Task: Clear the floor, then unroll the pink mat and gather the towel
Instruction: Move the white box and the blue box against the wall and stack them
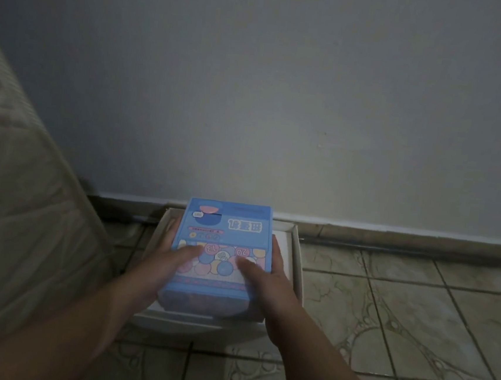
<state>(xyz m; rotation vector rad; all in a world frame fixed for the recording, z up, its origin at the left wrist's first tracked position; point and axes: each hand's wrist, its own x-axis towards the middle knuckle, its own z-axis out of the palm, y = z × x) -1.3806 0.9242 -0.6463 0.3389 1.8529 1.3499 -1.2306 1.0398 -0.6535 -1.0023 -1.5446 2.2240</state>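
Gripping a blue box (221, 257) from both sides in the head view: left hand (172, 262) closed on its left edge with the thumb over the printed top, right hand (268, 280) closed on its right edge, thumb likewise on top. Sitting in or just above a shallow white tray (296, 255) on the floor (399, 311), close against the wall (282, 101); cannot tell whether resting or lifted. Likely the floor-clearing step, early in the task. No pink mat or towel anywhere in sight.

Best done by keeping the box level, pressing evenly from both sides, and lowering straight so the corners miss the tray's rim. Worth checking that the tray does not skid on smooth tile. If box and tray must both go, better to grip under the tray instead.

Patterned tile with dark grout lines, a low skirting board along a plain grey wall, dim light throughout. Pale quilted fabric, perhaps a mattress (13, 197), filling the left side beside the tray.
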